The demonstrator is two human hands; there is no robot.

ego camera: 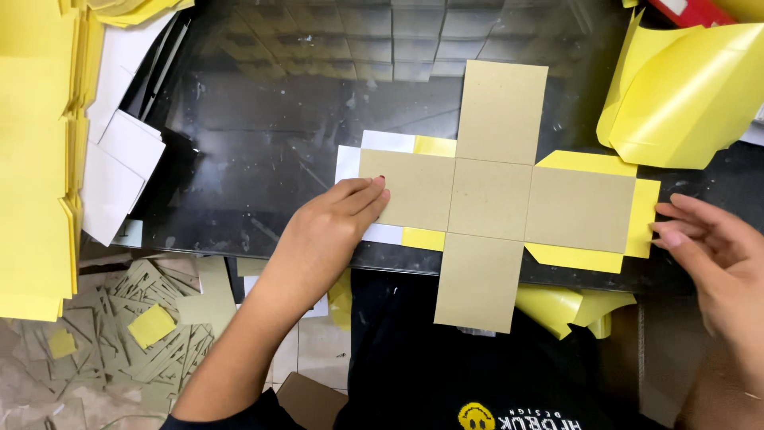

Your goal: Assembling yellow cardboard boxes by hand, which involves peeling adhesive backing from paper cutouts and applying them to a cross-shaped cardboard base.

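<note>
At the centre of the frame, a cross-shaped brown cardboard blank (493, 195) lies flat on a dark glass table (263, 135), over yellow paper (585, 256). The left hand (334, 223) presses flat, fingers together, on its left arm. The right hand (708, 247), fingers spread loosely, touches the paper's right edge.

head view, straight down (close)
</note>
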